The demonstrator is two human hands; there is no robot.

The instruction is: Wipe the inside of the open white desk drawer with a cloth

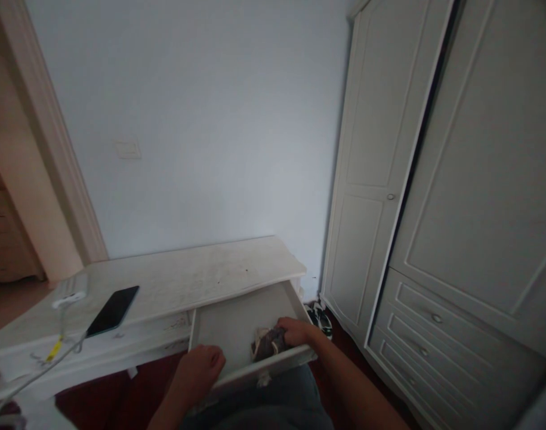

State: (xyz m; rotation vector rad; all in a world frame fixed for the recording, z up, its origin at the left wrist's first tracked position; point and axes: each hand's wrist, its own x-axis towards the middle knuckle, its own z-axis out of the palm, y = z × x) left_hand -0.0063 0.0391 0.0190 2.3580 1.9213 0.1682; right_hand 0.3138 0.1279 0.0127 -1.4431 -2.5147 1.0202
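A white drawer (241,316) is pulled out from the white desk, right in front of my body. My right hand (295,331) reaches over its right side and is closed on a crumpled dark grey-brown cloth (267,344) with pale edges. The cloth rests at the drawer's front right, against the inside of the front panel. At the front left corner of the drawer, my left hand (203,365) is curled into a fist. Its palm side is hidden, so I cannot tell whether anything is inside it.
A black phone (113,310) lies on the white desk (201,266), near a white power strip (70,291) with a cable (35,377) trailing forward. Dark shoes (320,318) stand on the floor between desk and the white wardrobe (366,179). A wall switch (127,149) is above.
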